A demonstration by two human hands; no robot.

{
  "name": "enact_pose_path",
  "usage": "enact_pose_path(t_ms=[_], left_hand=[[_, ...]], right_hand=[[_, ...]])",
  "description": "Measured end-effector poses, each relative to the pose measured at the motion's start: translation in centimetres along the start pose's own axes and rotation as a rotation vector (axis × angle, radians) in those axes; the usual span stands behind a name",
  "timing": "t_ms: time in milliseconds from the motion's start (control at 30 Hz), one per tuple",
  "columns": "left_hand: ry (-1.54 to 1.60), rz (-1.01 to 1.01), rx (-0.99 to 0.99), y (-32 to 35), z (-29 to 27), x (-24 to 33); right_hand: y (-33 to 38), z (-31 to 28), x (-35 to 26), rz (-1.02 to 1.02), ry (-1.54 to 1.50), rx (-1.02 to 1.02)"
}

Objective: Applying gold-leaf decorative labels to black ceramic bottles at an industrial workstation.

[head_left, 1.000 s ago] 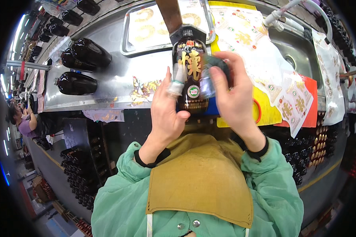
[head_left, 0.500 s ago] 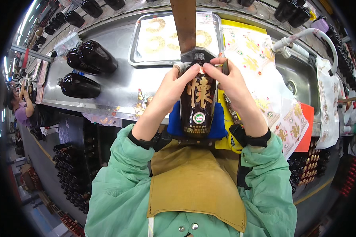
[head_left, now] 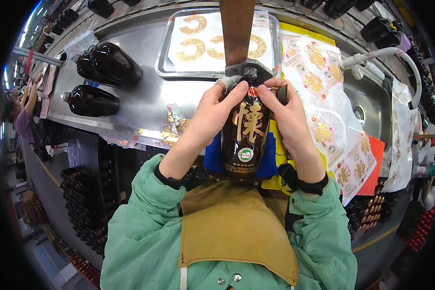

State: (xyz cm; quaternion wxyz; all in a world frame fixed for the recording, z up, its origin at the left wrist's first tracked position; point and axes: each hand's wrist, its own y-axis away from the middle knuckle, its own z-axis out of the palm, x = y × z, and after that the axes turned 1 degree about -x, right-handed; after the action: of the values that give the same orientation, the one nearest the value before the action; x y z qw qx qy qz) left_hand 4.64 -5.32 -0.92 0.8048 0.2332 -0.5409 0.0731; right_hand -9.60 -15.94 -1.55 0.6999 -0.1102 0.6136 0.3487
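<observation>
A dark glossy bottle (head_left: 242,145) with large gold lettering and a round green-and-white sticker lies with its neck away from me. It rests on a blue cloth pad (head_left: 212,158). At the base of the neck is a small red label (head_left: 253,91). My left hand (head_left: 222,104) is closed on the bottle's left shoulder, its thumb at the label's edge. On the other side my right hand (head_left: 286,106) grips the shoulder, thumb also beside the label. A dark flat piece (head_left: 282,94) shows by the right fingers; its kind is unclear.
Dark bottles (head_left: 94,100) lie on the steel bench at left. A metal tray (head_left: 164,72) with gold decal sheets is ahead, behind an upright brown bar (head_left: 237,34). Decal sheets (head_left: 324,111) and a sink (head_left: 372,104) with a white faucet (head_left: 391,53) are at right. Another person (head_left: 26,116) works far left.
My thumbs have drawn slightly apart and the red neck label shows more clearly between them. The whole view has shifted a little. Both hands stay on the bottle.
</observation>
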Motion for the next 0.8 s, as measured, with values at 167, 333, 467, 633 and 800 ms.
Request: enact_pose_path(t_ms=[167, 333, 467, 633, 800], left_hand=[[0.186, -0.076, -0.041, 0.6, -0.5, 0.2], [-0.063, 0.095, -0.019, 1.2, -0.4, -0.6], [-0.029, 0.119, -0.051, 1.2, -0.1, -1.0], [-0.002, 0.074, 0.041, 1.1, 0.3, -1.0], [0.03, 0.122, 0.039, 1.1, 0.3, -0.9]], right_hand=[[0.4, 0.2, -0.2, 0.001, 0.064, 0.05], [0.9, 0.5, 0.0, -0.058, 0.055, 0.04], [1.0, 0.4, -0.1, -0.003, -0.079, 0.034], [1.3, 0.4, -0.2, 0.012, -0.018, 0.039], [1.6, 0.6, -0.2, 0.01, 0.003, 0.053]])
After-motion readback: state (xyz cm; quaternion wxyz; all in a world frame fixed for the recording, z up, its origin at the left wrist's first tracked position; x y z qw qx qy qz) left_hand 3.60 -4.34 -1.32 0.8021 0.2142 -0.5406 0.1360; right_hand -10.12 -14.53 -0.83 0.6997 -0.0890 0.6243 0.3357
